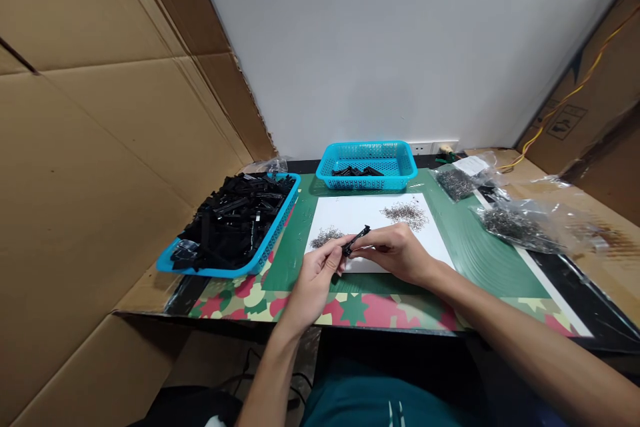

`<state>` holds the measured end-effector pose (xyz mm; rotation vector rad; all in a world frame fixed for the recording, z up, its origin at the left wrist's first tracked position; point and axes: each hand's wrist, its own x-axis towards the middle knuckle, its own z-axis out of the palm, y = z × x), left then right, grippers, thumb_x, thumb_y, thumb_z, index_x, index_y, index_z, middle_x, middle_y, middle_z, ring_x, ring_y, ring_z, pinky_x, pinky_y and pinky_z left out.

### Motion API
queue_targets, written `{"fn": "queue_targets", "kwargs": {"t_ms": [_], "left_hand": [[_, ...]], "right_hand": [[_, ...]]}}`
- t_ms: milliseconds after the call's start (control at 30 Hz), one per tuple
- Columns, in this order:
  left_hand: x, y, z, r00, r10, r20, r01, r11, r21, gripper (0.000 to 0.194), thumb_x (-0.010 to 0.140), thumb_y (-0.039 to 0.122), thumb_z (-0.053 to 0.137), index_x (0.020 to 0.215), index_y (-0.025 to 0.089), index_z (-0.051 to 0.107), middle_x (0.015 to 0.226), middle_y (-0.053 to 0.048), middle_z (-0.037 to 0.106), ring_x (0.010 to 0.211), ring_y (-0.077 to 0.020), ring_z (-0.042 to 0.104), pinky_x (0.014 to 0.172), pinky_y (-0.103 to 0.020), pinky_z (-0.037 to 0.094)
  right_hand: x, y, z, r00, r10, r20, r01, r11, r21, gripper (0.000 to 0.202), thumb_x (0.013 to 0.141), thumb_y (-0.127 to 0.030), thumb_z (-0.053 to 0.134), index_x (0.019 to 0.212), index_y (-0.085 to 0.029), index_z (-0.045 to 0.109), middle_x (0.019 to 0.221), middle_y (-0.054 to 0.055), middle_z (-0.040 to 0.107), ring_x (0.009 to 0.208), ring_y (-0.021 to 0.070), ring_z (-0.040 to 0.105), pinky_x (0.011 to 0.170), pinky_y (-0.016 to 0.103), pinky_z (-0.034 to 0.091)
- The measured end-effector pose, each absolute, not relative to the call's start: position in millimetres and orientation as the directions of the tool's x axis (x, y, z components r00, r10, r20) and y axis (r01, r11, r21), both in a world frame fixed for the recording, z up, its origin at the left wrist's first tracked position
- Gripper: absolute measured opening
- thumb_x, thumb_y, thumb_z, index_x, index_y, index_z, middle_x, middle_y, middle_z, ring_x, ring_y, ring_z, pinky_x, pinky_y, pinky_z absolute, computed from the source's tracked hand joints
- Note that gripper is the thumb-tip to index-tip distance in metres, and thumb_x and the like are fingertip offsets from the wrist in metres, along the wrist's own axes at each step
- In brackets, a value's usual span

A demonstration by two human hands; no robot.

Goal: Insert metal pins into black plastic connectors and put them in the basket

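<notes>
Over the white sheet (370, 265), my left hand (320, 265) is closed on the lower end of a narrow black plastic part (359, 237), which slants up to the right. My right hand (395, 250) is pinched against the same part from the right; whether a small piece sits between its fingertips is hidden. Just behind my left hand lies a pile of tiny wire-like metal pieces (327, 236), perhaps springs. A second pile of tiny metal pieces (406, 215) spreads beyond my right hand.
At left, a blue basket (273, 240) is heaped with black plastic parts (235, 213). Another blue basket (367, 183) at the back holds several black parts. Clear bags of metal pieces (510, 223) lie at right on the green mat (500, 267). Cardboard (100, 147) walls the left side.
</notes>
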<state>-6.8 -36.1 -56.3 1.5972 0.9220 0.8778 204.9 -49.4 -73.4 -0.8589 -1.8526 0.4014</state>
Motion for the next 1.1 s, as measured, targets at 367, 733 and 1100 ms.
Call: {"fn": "queue_targets", "kwargs": {"t_ms": [367, 733, 1100], "left_hand": [[-1.8, -41.8, -55.8, 0.365, 0.914, 0.178, 0.190, -0.260, 0.947, 0.038, 0.099, 0.045, 0.064, 0.131, 0.024, 0.069, 0.120, -0.008, 0.071, 0.107, -0.0214, 0.065, 0.088, -0.029, 0.051], [-0.5, -50.0, -60.1, 0.305, 0.911, 0.278, 0.420, -0.391, 0.819, 0.009, 0.087, 0.022, 0.079, 0.096, 0.022, 0.077, 0.092, -0.001, 0.079, 0.083, -0.0189, 0.076, 0.077, -0.028, 0.059], [2.5, -53.5, -65.1, 0.383, 0.832, 0.401, 0.519, -0.553, 0.651, 0.010, 0.089, 0.020, 0.078, 0.099, 0.021, 0.075, 0.092, 0.000, 0.078, 0.081, -0.0178, 0.074, 0.076, -0.030, 0.058]], "right_hand": [[215.3, -47.0, -72.2, -0.272, 0.723, 0.635, 0.435, 0.681, -0.589, 0.016, 0.099, -0.018, 0.068, 0.096, -0.020, 0.083, 0.081, 0.003, 0.082, 0.058, 0.0142, 0.069, 0.059, 0.024, 0.048], [218.8, -52.5, -54.8, -0.359, 0.882, 0.304, 0.532, 0.461, -0.710, 0.016, 0.097, -0.024, 0.067, 0.098, -0.017, 0.081, 0.059, -0.003, 0.061, 0.051, 0.0098, 0.041, 0.054, 0.025, 0.030], [220.5, -46.6, -57.4, -0.218, 0.815, 0.537, 0.464, 0.570, -0.678, 0.022, 0.101, -0.024, 0.062, 0.105, -0.024, 0.083, 0.105, 0.010, 0.067, 0.093, 0.0220, 0.067, 0.083, 0.037, 0.052]]}}
